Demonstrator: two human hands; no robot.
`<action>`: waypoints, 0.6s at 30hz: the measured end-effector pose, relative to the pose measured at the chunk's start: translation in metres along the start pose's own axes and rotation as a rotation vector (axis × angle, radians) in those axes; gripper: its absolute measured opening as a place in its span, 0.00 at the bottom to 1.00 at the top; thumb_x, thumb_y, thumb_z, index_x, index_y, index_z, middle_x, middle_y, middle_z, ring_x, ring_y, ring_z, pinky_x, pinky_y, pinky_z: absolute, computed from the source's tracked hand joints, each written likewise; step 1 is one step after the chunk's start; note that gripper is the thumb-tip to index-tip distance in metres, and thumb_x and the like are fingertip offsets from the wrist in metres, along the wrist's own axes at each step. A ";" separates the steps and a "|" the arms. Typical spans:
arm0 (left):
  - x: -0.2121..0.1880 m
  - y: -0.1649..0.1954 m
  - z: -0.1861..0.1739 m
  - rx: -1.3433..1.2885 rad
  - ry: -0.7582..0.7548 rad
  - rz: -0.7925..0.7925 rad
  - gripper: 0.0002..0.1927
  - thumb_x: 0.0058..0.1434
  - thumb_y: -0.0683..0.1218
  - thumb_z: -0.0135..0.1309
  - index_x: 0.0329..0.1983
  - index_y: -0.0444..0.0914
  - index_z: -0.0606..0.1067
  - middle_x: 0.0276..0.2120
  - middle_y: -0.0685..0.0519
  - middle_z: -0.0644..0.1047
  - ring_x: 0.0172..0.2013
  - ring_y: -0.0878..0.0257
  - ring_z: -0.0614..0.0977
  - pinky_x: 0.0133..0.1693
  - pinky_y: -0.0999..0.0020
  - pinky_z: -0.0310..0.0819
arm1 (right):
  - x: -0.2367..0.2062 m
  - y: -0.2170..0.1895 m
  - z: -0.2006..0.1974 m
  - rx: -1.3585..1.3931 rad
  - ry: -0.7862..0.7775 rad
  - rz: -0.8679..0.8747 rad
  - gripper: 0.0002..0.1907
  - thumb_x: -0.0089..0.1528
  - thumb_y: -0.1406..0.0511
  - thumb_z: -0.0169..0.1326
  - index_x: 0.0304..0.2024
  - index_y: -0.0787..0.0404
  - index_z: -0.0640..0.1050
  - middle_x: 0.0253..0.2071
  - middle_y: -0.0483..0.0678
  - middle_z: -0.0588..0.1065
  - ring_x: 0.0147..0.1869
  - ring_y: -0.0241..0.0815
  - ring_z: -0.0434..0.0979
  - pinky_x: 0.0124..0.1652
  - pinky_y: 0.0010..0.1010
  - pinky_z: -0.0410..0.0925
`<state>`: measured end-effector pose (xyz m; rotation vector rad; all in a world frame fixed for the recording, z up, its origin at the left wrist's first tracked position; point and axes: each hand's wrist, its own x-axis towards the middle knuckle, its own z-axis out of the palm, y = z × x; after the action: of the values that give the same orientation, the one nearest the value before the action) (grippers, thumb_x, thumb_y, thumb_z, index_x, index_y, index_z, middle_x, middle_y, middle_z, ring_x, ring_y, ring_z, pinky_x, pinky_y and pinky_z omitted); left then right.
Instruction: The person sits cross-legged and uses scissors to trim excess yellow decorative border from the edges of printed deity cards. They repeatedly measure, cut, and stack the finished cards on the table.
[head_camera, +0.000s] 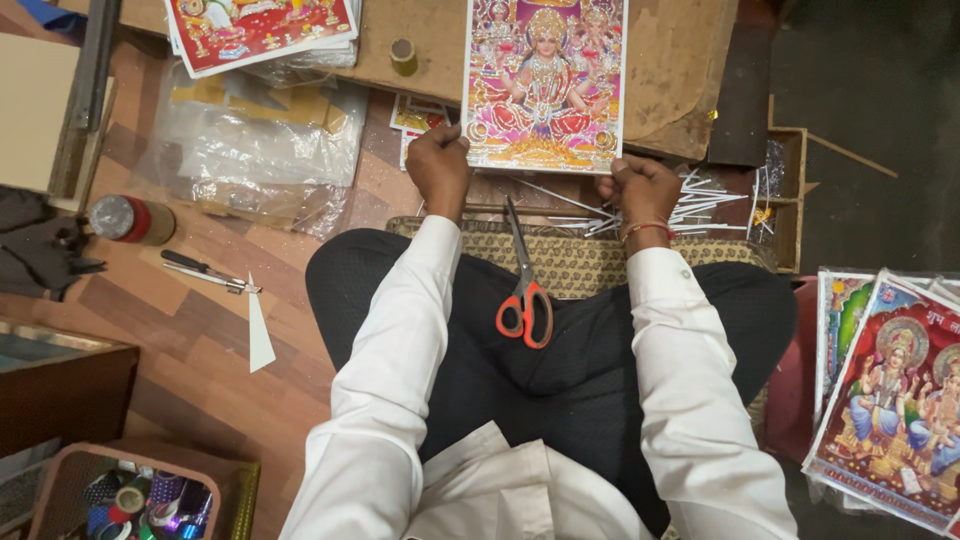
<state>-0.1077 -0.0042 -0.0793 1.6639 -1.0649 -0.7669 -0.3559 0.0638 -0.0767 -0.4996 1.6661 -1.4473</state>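
My left hand (437, 160) grips the lower left corner of a colourful religious picture print (545, 80) that lies on a brown board (670, 70). My right hand (640, 188), with a red thread on the wrist, holds the print's lower right corner. Both fists are closed on its bottom edge. A pair of scissors with orange-red handles (523, 285) rests on my lap between my forearms, blades pointing away from me. I sit cross-legged in dark trousers and white sleeves.
A stack of similar prints (260, 30) lies at the top left, with clear plastic wrapping (250, 140) below it. More prints (890, 390) sit at the right. White strips (700, 200) fill a wooden tray. A small knife (205, 270), a tape roll (403, 55) and a basket of tapes (140, 495) lie around.
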 end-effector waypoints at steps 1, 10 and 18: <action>0.000 0.001 0.000 -0.004 0.002 -0.007 0.12 0.50 0.39 0.65 0.39 0.36 0.85 0.37 0.44 0.85 0.38 0.54 0.87 0.45 0.65 0.78 | 0.000 -0.001 0.001 0.013 0.004 0.000 0.09 0.62 0.73 0.60 0.44 0.73 0.81 0.34 0.53 0.81 0.30 0.40 0.82 0.30 0.27 0.78; 0.003 -0.003 0.002 -0.251 -0.030 -0.165 0.12 0.50 0.38 0.64 0.39 0.35 0.85 0.37 0.45 0.86 0.38 0.58 0.87 0.45 0.68 0.78 | 0.004 -0.007 0.008 0.091 0.013 0.052 0.08 0.64 0.73 0.58 0.45 0.72 0.81 0.34 0.52 0.81 0.29 0.39 0.80 0.31 0.26 0.78; 0.005 0.005 -0.012 -0.299 0.190 -0.112 0.16 0.55 0.44 0.65 0.46 0.34 0.80 0.40 0.46 0.84 0.41 0.57 0.86 0.45 0.66 0.78 | 0.010 0.002 0.000 0.090 0.127 -0.061 0.07 0.62 0.71 0.57 0.42 0.66 0.83 0.26 0.47 0.78 0.23 0.38 0.75 0.21 0.26 0.67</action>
<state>-0.0970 -0.0049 -0.0705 1.5132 -0.6924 -0.7808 -0.3614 0.0567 -0.0823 -0.4191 1.6880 -1.6206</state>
